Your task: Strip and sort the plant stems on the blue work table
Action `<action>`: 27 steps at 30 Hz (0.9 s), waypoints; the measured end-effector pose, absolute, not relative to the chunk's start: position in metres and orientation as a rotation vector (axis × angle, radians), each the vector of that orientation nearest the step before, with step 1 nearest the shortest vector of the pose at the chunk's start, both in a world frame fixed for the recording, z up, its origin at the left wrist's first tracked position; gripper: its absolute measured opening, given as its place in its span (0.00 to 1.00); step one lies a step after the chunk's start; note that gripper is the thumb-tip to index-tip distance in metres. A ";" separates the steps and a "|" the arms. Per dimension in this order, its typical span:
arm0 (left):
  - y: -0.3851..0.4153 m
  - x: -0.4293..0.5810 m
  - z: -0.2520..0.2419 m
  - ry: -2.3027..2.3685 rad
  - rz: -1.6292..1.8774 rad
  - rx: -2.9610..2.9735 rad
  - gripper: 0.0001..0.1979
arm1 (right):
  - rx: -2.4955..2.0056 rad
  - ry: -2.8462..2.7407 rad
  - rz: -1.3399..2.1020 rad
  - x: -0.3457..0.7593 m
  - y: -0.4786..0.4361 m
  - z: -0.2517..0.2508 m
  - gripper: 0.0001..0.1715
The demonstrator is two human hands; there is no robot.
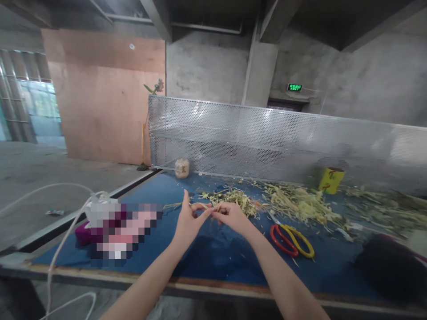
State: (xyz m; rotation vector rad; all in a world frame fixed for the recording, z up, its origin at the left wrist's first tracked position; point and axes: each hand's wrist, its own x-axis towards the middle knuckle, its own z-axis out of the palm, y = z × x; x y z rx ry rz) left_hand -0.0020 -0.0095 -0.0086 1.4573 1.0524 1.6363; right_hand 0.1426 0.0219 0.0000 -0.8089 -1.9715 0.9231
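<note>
Pale straw strip (203,206) held above mid-table (216,260), pinched at one end by left hand (187,223), index finger raised, and at the other by right hand (231,216). Scissors (291,240) lie near the right hand; straw scraps (295,203) lie toward the far edge.

The pinched strip (202,207) is too thin to identify; a pixelated patch (122,231) hides things; the right edge crops a dark lump (393,271).

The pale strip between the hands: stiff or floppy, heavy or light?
Probably floppy: the pale strip bends in a curve between the left hand and right hand. Likely very light, being thin like the dry scraps heaped on the table. It may tear easily.
</note>
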 end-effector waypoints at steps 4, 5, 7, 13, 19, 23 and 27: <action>-0.010 -0.005 -0.007 0.981 1.643 1.458 0.51 | -0.826 -2.033 0.843 0.138 0.019 -0.002 0.09; -0.011 -0.006 -0.006 0.970 1.651 1.446 0.52 | -0.841 -2.023 0.841 0.138 0.018 -0.002 0.09; -0.012 -0.007 -0.004 0.981 1.675 1.434 0.53 | -0.865 -2.000 0.858 0.136 0.017 -0.002 0.09; -0.012 -0.011 0.000 1.019 1.729 1.403 0.50 | -0.832 -2.004 0.979 0.137 0.014 -0.001 0.08; -0.004 -0.010 -0.005 1.116 1.668 1.315 0.50 | -0.813 -1.920 1.104 0.142 0.024 -0.002 0.21; -0.004 -0.007 -0.013 1.133 1.580 1.491 0.52 | -0.757 -1.776 1.213 0.143 0.028 -0.002 0.24; -0.007 -0.006 -0.015 1.095 1.469 1.740 0.48 | -0.770 -1.811 1.150 0.143 0.026 -0.001 0.19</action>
